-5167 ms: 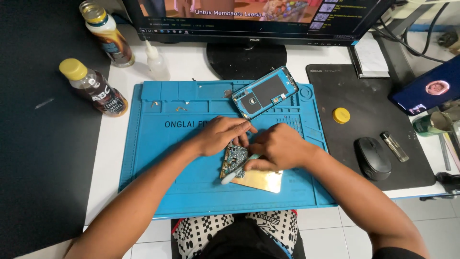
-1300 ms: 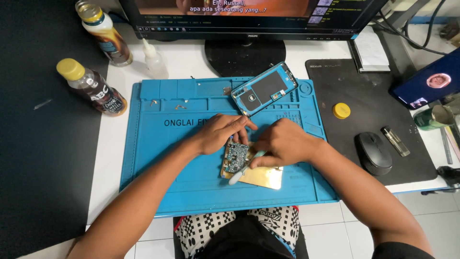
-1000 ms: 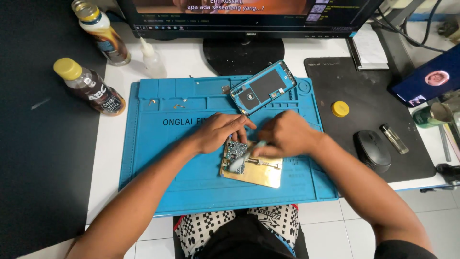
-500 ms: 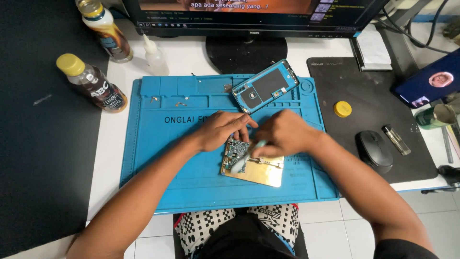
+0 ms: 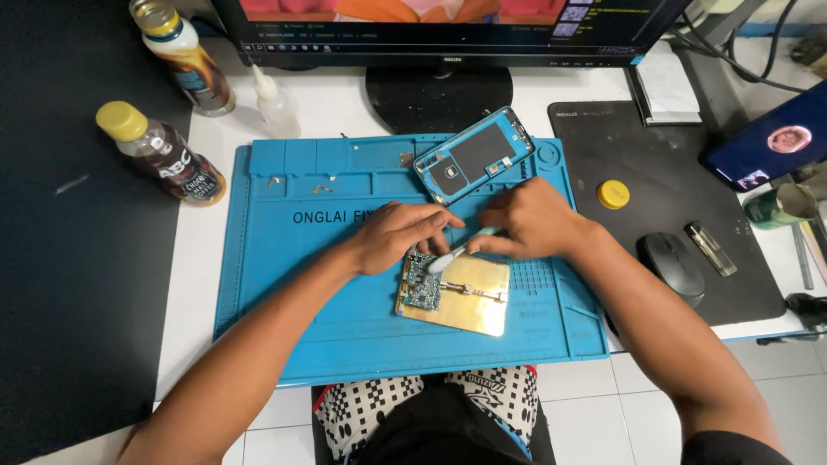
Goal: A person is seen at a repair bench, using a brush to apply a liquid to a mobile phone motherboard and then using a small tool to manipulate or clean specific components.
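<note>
A green circuit board [image 5: 421,282] lies on a gold metal holder plate [image 5: 469,297] in the middle of a blue repair mat [image 5: 284,293]. My left hand [image 5: 398,237] rests on the mat with its fingers pressing the board's top edge. My right hand [image 5: 527,220] grips a thin light-coloured tool [image 5: 454,254] whose tip touches the board. A phone frame with a blue rim [image 5: 474,155] lies tilted at the mat's far edge, just above both hands.
A monitor stand [image 5: 438,90] sits behind the mat. Two drink bottles [image 5: 164,155] and a small white dropper bottle [image 5: 274,102] stand at the left. On a black pad [image 5: 655,172] at the right lie a mouse [image 5: 670,267], a yellow cap [image 5: 612,194] and a small lighter-like object [image 5: 711,248]. A lit phone [image 5: 767,146] sits far right.
The holder plate and board have shifted slightly on the mat. My right hand has moved a little up and right while keeping the tool on the board. My left hand stays on the board.
</note>
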